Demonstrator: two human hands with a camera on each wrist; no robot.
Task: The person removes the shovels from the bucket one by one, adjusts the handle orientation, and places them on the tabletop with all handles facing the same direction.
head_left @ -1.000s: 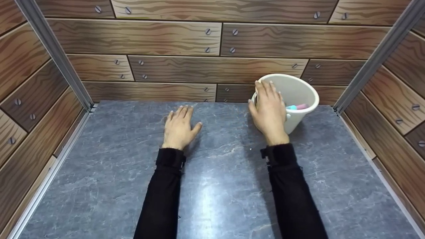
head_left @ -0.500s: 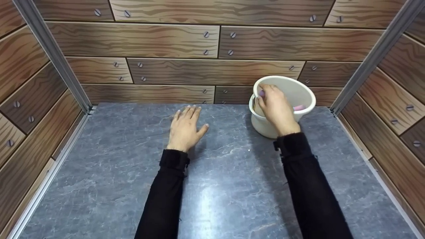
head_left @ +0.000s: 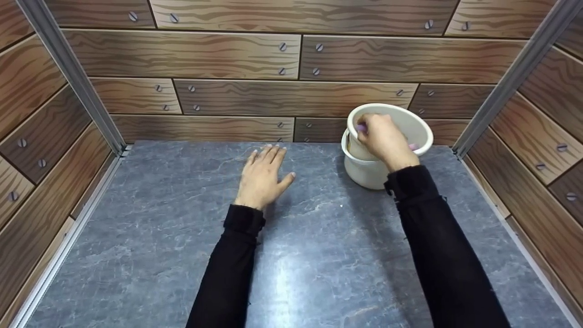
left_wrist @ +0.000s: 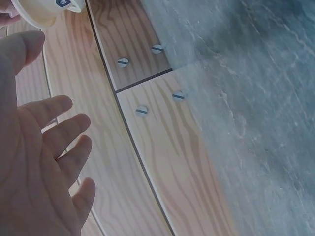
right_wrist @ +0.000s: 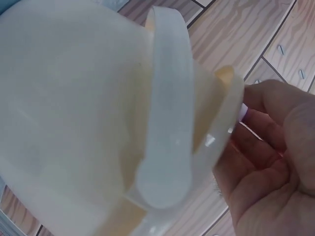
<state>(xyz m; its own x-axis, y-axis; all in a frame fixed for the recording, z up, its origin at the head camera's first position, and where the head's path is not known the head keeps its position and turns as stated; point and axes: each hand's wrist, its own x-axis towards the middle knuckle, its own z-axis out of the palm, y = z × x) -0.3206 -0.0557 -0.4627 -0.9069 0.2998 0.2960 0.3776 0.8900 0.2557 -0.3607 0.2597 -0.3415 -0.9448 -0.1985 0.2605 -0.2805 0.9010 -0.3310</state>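
Observation:
A cream plastic bucket (head_left: 369,175) stands at the back right of the table, its handle (right_wrist: 167,98) hanging down the side in the right wrist view. My right hand (head_left: 385,139) reaches over its mouth, fingers curled round a small purple thing (head_left: 361,129), mostly hidden by the fingers. In the right wrist view that hand (right_wrist: 270,157) is at the rim, a sliver of the thing showing by the fingertips. A second pink-purple thing (head_left: 413,146) shows inside the bucket beyond my wrist. My left hand (head_left: 263,177) holds nothing, fingers straight and thumb spread, low over the table.
The grey marbled table (head_left: 182,255) is enclosed by wood-plank-patterned walls (head_left: 205,54). Metal corner posts (head_left: 73,77) rise on both sides. The bucket is close to the back wall.
My right hand has gone from straight fingers over the bucket's left side to curled fingers round the purple thing, its wrist shifting right. My left hand has drifted slightly right.

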